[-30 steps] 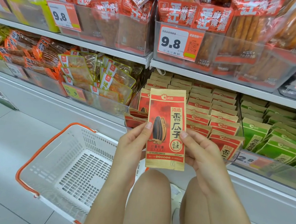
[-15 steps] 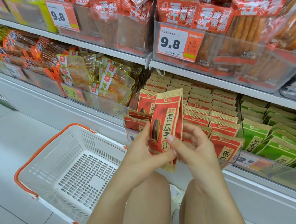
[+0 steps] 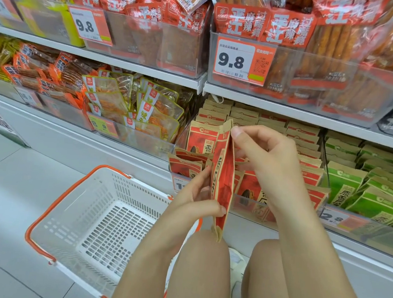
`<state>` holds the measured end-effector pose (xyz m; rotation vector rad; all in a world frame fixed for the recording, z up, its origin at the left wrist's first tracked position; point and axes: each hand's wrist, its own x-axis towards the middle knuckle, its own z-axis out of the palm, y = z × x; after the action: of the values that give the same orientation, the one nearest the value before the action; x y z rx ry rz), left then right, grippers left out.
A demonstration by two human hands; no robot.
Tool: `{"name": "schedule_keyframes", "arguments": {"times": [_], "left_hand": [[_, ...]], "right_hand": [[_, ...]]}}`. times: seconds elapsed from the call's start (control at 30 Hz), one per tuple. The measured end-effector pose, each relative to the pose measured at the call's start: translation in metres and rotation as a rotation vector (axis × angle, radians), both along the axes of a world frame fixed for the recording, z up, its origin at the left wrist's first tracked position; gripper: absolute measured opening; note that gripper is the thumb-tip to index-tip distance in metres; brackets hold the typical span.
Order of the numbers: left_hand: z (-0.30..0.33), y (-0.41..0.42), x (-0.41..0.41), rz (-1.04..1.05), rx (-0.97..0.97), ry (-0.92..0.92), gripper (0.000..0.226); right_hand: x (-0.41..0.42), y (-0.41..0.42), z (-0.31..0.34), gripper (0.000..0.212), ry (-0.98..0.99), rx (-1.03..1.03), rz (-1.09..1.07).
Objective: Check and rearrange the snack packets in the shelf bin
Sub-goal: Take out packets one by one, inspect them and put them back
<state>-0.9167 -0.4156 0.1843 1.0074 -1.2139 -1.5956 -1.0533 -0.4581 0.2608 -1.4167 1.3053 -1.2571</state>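
A red and tan sunflower seed packet [image 3: 222, 180] stands upright and nearly edge-on to me, in front of the clear shelf bin [image 3: 252, 207] that holds several rows of the same red packets [image 3: 274, 130]. My left hand [image 3: 200, 197] pinches the packet's lower part between thumb and fingers. My right hand [image 3: 266, 160] holds its upper part, with a fingertip at the top edge. Both hands are just in front of the bin's front wall.
A white shopping basket [image 3: 102, 221] with orange handles sits on the floor at lower left. Green packets [image 3: 374, 190] fill the bin to the right, clear yellow-trimmed packets [image 3: 146, 112] the bin to the left. The upper shelf [image 3: 290, 110] overhangs closely. My knees are below.
The packet has turned from facing me flat to nearly edge-on. My right hand rose from its lower side to its top edge, and my left hand shifted down to the lower part.
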Motion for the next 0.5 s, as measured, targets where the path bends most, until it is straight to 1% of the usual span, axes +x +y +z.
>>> {"name": "schedule_keyframes", "arguments": {"times": [0.2,0.37,0.5], "left_hand": [[0.0001,-0.0007,0.0023,-0.010,0.009,0.018,0.084],[0.0025,0.0003,0.0032,0.019,0.027,0.041,0.092],[0.0010,0.0001,0.0025,0.036,0.037,0.062,0.087]], "right_hand": [[0.0024,0.0002,-0.0019,0.016,-0.012,-0.006,-0.025],[0.0044,0.0021,0.0010,0.017,-0.079,0.011,-0.012],[0.0049,0.0018,0.0013,0.016,-0.131,0.004,-0.023]]}}
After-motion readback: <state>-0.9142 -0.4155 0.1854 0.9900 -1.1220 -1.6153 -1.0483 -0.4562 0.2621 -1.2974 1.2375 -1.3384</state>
